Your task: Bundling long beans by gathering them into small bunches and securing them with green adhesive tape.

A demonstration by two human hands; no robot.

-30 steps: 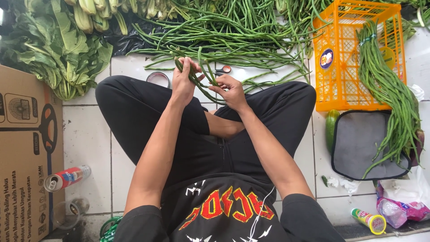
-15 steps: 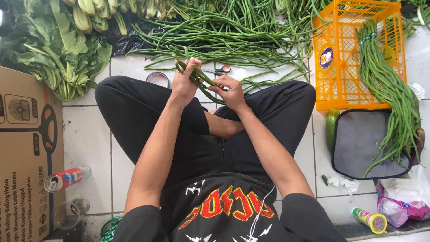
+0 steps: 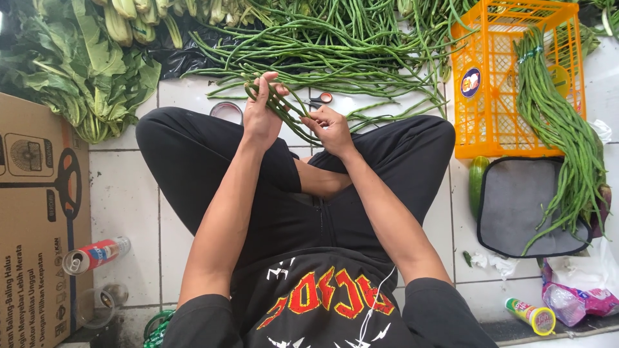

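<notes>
I sit cross-legged on a white tiled floor in black trousers. My left hand (image 3: 259, 111) grips a small bunch of long green beans (image 3: 284, 108), held just above my knees. My right hand (image 3: 331, 129) pinches the same beans from the right side, fingers closed on them. A big loose pile of long beans (image 3: 335, 51) is spread on the floor right beyond my hands. Small scissors with red handles (image 3: 320, 98) lie just past my right hand.
An orange plastic crate (image 3: 496, 84) stands at the right with a tied bean bundle (image 3: 561, 135) draped over it onto a grey mat (image 3: 522, 206). Leafy greens (image 3: 71, 71) lie at the left, by a cardboard box (image 3: 35, 219), a drink can (image 3: 97, 253) and a cucumber (image 3: 478, 183).
My hands have stayed in place on the beans; the fingers shifted slightly and the bunch tilted a little between them.
</notes>
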